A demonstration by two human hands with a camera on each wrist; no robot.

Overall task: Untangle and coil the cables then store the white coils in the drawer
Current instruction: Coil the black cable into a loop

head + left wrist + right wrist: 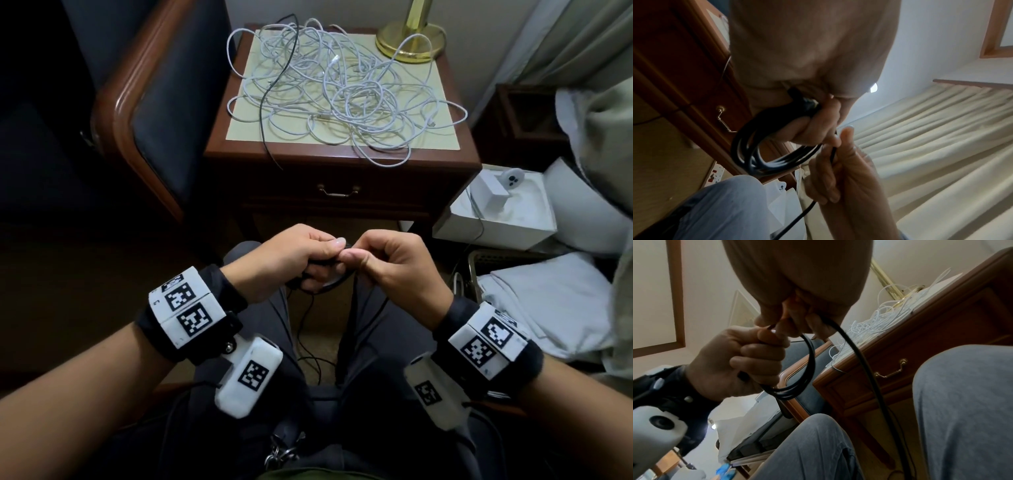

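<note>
Over my lap, my left hand (325, 257) grips a small coil of black cable (334, 284) of a few loops, seen clearly in the left wrist view as the coil (760, 155). My right hand (356, 260) pinches the free strand (832, 154) right beside the coil; this strand (865, 369) hangs down between my knees to the floor. A tangle of white cables (342, 92) lies on the nightstand top (239, 130), with another black cable (262, 109) across its left side. The drawer (376, 195) below is closed, with a brass handle (339, 192).
A dark padded chair (154, 102) stands left of the nightstand. A brass lamp base (409, 41) sits at its back right corner. To the right are an open white box (496, 212) and pale bedding (548, 301). Thin black wires trail on the floor (308, 363).
</note>
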